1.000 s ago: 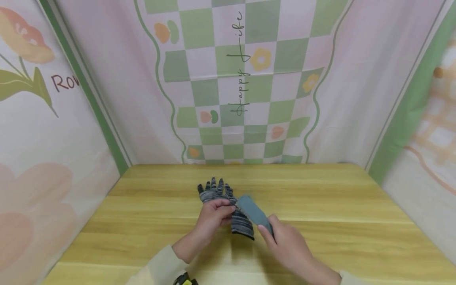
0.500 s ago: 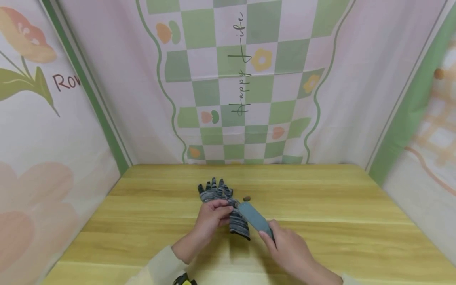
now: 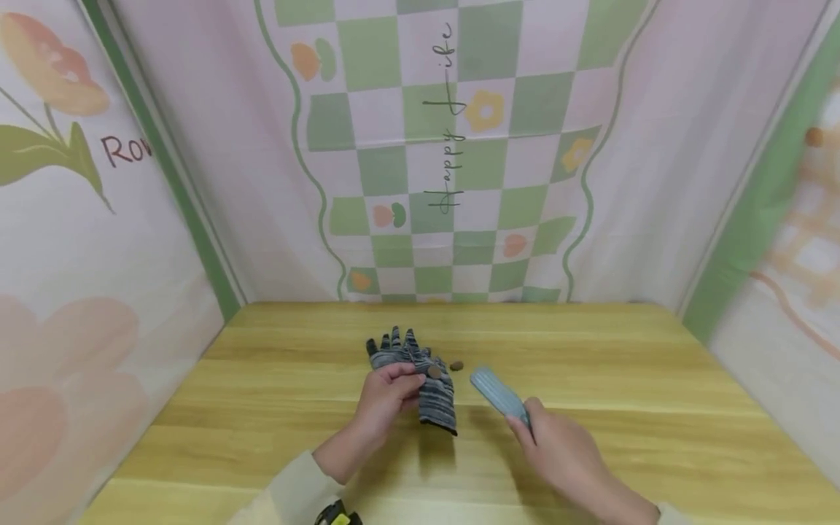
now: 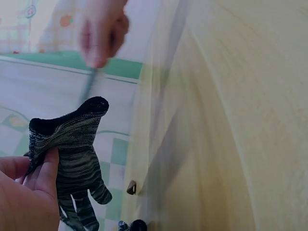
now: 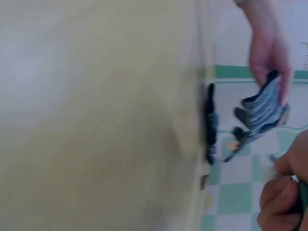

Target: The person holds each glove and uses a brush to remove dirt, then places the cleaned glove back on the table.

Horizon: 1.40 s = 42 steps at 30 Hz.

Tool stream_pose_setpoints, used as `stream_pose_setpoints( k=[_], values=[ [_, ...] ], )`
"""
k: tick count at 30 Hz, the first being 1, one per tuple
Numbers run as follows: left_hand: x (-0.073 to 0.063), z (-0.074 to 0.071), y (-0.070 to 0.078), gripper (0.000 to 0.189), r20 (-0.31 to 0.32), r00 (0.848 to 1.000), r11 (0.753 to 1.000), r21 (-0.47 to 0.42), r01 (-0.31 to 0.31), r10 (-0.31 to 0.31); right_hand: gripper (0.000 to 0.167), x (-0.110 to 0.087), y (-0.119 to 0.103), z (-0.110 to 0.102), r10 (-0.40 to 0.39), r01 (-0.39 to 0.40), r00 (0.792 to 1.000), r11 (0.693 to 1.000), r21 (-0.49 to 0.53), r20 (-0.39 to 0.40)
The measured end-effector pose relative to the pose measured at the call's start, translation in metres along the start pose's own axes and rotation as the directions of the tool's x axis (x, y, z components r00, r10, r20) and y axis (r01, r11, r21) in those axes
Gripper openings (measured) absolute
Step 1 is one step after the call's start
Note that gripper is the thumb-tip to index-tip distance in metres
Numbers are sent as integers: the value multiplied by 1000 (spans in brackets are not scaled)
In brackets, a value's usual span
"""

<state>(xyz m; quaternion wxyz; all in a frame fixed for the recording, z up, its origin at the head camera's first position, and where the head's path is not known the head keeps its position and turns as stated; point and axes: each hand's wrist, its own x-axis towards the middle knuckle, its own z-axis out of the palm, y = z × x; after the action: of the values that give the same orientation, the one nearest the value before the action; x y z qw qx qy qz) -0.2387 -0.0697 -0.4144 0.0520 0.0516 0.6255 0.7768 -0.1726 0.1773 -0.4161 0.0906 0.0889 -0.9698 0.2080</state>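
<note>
My left hand [image 3: 387,401] pinches a grey-and-black striped knit glove [image 3: 438,405] near its cuff, holding it above the table. A round brown spot [image 3: 434,372] shows on this glove. Behind it, a second matching glove [image 3: 390,354] lies on the table, its fingers pointing away; the left hand and held glove partly cover it. In the left wrist view, the held glove [image 4: 77,154] hangs with its black cuff up and fingers down. My right hand [image 3: 561,445] grips a long, flat blue-grey brush [image 3: 495,394] with a ridged face, to the right of the held glove and apart from it.
A small brown object [image 3: 456,365] lies on the wooden table [image 3: 623,364] just beyond the held glove. Printed fabric curtains [image 3: 433,182] stand along the table's back and sides. A black-and-yellow item [image 3: 337,514] shows at the bottom edge beside the left sleeve.
The brush has moved off the glove to the right, and its ridged face now shows. The held glove has turned slightly, and its brown spot and the small brown object on the table have come into view.
</note>
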Motion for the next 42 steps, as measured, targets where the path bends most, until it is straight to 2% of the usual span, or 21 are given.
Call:
stream_pose_setpoints(
  k=[6,9,14,21,29,33,36,39,42],
  values=[
    [1,3,-4,16,19,1000,1000,6,-3,3,21,2,-25,-9,-74,77,997,994,76,-34],
    [1,5,-4,16,22,1000,1000,17,-9,9,21,0,-33,-3,-95,98,995,990,96,-35],
    [2,7,-2,15,6,1000,1000,-12,-11,11,20,-3,-37,8,-105,107,994,990,89,-30],
    [2,7,0,18,-21,1000,999,-35,0,-1,18,-6,-35,14,-93,93,996,993,75,-4],
    [3,7,-1,23,-23,1000,999,-40,4,-5,19,-11,-29,14,-91,90,996,996,25,18],
    [5,6,3,21,-47,999,998,-63,-2,-1,21,-13,-17,15,-85,87,995,995,-40,42],
    [6,4,5,20,-47,999,997,-71,-5,2,20,-13,-5,10,-33,38,997,997,-69,68],
    [6,2,5,16,-37,999,998,-55,17,-19,20,-7,1,-2,-21,22,999,998,-66,26],
    [5,1,3,14,-24,999,999,-31,35,-36,22,3,-3,-14,-50,48,997,998,-37,-58]
  ],
)
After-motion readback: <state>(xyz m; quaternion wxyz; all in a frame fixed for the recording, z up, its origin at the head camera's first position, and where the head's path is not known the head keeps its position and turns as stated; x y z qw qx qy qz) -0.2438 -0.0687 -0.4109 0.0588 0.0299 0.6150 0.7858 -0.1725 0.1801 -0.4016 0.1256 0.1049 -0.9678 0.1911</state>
